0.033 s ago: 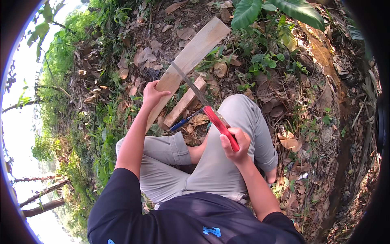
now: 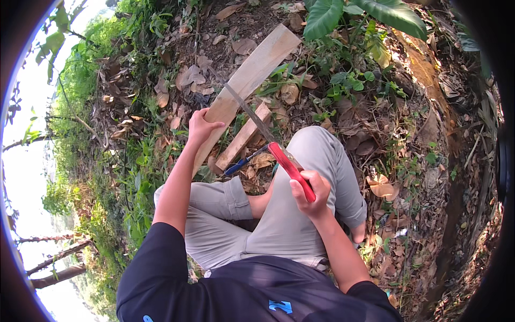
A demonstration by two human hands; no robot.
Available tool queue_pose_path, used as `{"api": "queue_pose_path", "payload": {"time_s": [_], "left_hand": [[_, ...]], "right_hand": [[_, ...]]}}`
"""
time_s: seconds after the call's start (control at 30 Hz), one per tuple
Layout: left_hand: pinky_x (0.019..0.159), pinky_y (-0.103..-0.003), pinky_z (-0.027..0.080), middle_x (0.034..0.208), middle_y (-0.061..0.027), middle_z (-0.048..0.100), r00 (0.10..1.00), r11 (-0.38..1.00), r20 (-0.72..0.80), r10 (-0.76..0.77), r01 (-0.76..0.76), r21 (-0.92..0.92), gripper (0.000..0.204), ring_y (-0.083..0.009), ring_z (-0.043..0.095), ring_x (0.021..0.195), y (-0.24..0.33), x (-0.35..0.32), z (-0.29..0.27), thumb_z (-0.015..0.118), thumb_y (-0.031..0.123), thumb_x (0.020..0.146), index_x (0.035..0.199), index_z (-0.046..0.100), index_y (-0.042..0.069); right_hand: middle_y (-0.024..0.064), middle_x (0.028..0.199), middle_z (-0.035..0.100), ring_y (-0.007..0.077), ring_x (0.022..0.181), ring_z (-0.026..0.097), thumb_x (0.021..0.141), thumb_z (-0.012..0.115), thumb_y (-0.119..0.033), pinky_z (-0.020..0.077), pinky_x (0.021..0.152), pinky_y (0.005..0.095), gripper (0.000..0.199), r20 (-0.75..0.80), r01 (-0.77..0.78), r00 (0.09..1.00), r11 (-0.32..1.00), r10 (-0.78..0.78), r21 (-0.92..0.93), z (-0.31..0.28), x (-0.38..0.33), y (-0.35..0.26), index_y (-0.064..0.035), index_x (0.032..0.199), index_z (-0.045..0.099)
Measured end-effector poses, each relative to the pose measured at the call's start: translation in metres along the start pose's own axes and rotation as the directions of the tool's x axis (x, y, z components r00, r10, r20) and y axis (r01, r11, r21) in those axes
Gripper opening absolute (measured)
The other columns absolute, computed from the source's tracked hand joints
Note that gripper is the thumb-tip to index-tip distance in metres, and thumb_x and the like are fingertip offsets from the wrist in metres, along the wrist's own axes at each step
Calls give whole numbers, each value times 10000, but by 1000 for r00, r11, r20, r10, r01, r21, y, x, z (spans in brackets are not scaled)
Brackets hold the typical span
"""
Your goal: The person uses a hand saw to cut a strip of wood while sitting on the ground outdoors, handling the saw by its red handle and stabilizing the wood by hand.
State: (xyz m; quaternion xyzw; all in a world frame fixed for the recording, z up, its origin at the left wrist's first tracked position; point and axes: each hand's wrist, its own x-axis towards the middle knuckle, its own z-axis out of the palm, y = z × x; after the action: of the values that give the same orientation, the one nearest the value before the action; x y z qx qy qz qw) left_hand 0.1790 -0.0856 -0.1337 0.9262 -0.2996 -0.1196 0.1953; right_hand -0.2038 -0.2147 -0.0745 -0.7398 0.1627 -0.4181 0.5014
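Two hands share the work around one long plank (image 2: 252, 72), which runs on a slant from near the person's knees up and away to the right. Left of the plank's near end, the left hand (image 2: 201, 126) is closed over its edge, fingers wrapped on the wood and pinning it down. Just right of that grip the saw (image 2: 252, 115) lies across the plank, its thin blade crossing the board's long axis at an angle (the teeth are too fine to make out). A shorter offcut (image 2: 242, 138) sits beside the plank, under the blade. Farther right and nearer the body, the right hand (image 2: 311, 190) is clenched tight round the saw's red handle (image 2: 292, 170), above the bent knee (image 2: 316, 145). So the plank lies ahead and left of the sawing hand, with the left hand nearer to it.
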Motion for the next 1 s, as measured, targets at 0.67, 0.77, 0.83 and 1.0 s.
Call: {"api": "queue_pose_path", "payload": {"time_s": [0.67, 0.77, 0.83, 1.0], "left_hand": [[961, -448, 497, 1112, -148, 646, 993, 989, -67, 94, -101, -106, 602, -354, 614, 1096, 7, -93, 100, 847, 214, 710, 1266, 645, 105], [959, -435, 507, 1070, -179, 666, 986, 969, -132, 101, -127, -213, 497, -373, 632, 1055, -14, -92, 99, 801, 149, 690, 1167, 705, 53], [967, -451, 521, 1119, -188, 668, 990, 966, -108, 87, -110, -236, 492, -378, 639, 1089, -10, -89, 91, 721, 161, 701, 1181, 705, 55], [910, -490, 460, 1120, -96, 601, 990, 998, -136, 42, -49, -48, 496, -319, 561, 1138, -7, -113, 55, 707, 131, 722, 1218, 695, 144]], "right_hand": [[-10, 660, 569, 58, 580, 504, 999, 669, -178, 407, 539, 256, 188, -236, -399, 892, 917, 387, -5, 11, 9, 11, -13, 931, 611], [-10, 719, 557, 63, 621, 493, 1012, 647, -184, 403, 573, 248, 190, -188, -411, 895, 912, 403, -1, 17, 1, 10, -10, 945, 609], [-12, 780, 537, 60, 639, 468, 1029, 620, -195, 380, 575, 240, 196, -166, -390, 908, 921, 385, 3, 11, -8, 25, -17, 952, 592], [24, 789, 535, 136, 659, 505, 1046, 585, -279, 399, 585, 303, 252, -21, -277, 961, 952, 276, -128, 15, 15, 21, -28, 1024, 572]]}}
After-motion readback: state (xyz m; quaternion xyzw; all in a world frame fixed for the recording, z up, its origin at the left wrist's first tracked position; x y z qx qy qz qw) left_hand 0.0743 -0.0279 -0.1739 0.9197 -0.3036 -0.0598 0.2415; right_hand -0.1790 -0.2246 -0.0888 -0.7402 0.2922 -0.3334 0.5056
